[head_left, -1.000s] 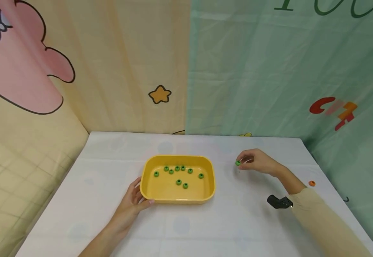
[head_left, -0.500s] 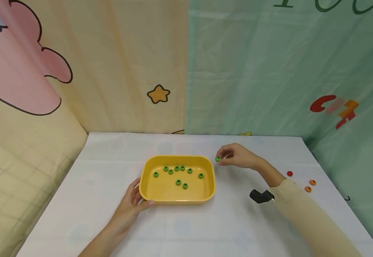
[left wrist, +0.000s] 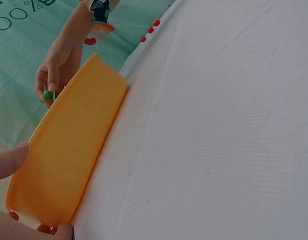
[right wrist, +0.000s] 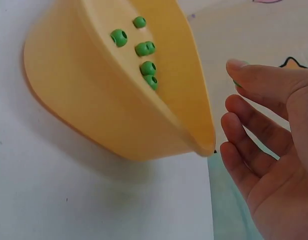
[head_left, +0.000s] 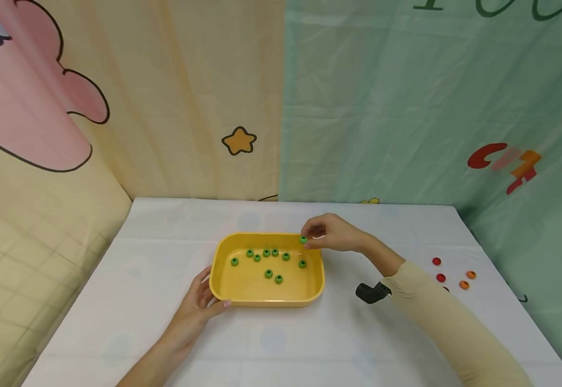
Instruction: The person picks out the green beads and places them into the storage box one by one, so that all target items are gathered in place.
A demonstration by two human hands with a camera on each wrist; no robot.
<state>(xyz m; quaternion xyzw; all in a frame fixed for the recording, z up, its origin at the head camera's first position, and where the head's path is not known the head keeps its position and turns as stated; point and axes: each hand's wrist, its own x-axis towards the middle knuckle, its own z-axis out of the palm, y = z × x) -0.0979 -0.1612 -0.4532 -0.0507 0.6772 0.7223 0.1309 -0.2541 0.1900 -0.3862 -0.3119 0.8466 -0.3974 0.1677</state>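
A yellow tray (head_left: 252, 293) with raised walls stands on the white table, several green beads (head_left: 279, 279) scattered over its floor. My left hand (head_left: 195, 306) grips its near left corner, thumb on the rim and fingers against the outer side. Over the far right corner of the tray, my right hand (head_left: 334, 234) pinches one green bead (head_left: 303, 239) between thumb and fingertips. That bead shows in the left wrist view (left wrist: 48, 95) too. In the right wrist view the thumb mostly hides it, and several beads (right wrist: 119, 37) lie inside the tray.
On the table's right side lie red beads (head_left: 440, 278) and two orange beads (head_left: 464, 285), some partly behind the right sleeve (head_left: 445, 317). A black camera mount (head_left: 373, 293) sticks out from the right wrist. Printed curtains (head_left: 406, 107) enclose the table's back and sides.
My right hand has moved left with the green bead, from the table right of the tray to above its far right corner. Red beads came into view behind the sleeve. The left hand stayed put.
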